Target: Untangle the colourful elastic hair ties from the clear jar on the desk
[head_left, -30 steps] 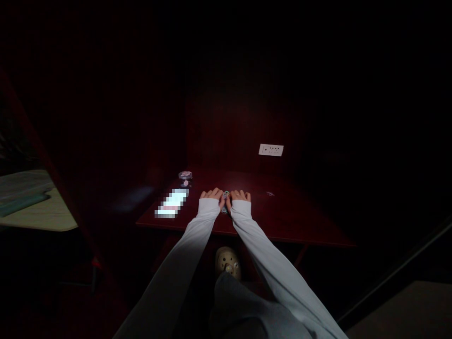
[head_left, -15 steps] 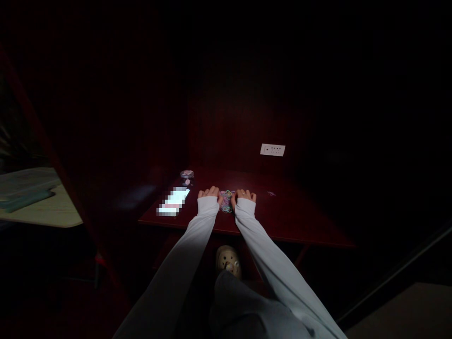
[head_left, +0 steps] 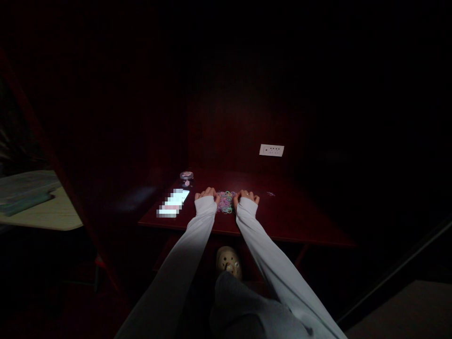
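Loose bands (head_left: 225, 202), small and pastel pink, purple, green and yellow, look like rubber bands and lie in a flat heap on the dark red table. My left hand (head_left: 208, 193) rests at the heap's left side, palm down, fingers bent and a little apart. On the opposite side, my right hand (head_left: 248, 195) lies palm down in much the same pose, a ring on one finger. Both hands appear to hold nothing. The undersides of the fingers are hidden.
A small group of bands (head_left: 270, 193) lies farther right. Left of my hands are a lit, blurred phone (head_left: 173, 203) and a lidded clear jar (head_left: 187, 179). A white socket panel (head_left: 271, 150) is on the back wall. Dark side walls flank the table (head_left: 289, 221).
My hands have moved slightly apart, the left one leftward and the right one rightward. More of the band heap shows between them.
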Demonstrator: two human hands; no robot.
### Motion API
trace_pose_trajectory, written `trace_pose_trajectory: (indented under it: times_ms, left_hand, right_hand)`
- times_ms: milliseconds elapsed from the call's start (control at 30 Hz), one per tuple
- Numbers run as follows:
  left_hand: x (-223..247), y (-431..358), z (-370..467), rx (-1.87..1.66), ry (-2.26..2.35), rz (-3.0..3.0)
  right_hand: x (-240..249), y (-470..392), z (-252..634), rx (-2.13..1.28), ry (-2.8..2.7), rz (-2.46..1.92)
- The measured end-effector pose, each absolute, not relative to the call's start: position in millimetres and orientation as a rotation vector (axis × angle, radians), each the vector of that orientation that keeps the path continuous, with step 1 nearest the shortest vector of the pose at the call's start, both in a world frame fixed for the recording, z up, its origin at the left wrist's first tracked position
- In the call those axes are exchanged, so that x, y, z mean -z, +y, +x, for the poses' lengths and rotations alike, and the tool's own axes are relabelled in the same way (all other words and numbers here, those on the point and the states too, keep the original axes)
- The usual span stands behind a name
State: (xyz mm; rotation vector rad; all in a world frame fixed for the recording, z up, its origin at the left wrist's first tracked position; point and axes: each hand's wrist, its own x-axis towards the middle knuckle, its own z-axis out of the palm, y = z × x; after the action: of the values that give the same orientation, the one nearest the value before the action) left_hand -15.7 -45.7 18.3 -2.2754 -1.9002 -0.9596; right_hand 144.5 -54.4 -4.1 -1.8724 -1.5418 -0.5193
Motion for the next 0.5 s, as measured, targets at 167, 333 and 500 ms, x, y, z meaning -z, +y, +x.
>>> trace_pose_trajectory:
  times_ms: [167,333,500]
  left_hand:
    - [-15.6,-44.9,-13.5,0.870,-1.796,-2.319]
    - [-12.5,-42.8,-9.9,0.802,-1.707,-2.365]
    - [-16.1,-44.9,-10.3,0.786,-1.657,-2.432]
  right_hand:
    - [5.3,-55.3,144.1,0.569,-1.609,-1.829]
    - [7.5,-56.0,141.2,0.613,-1.807,-1.695]
    - [8.5,-54.9,140.9,0.589,-1.912,-1.608]
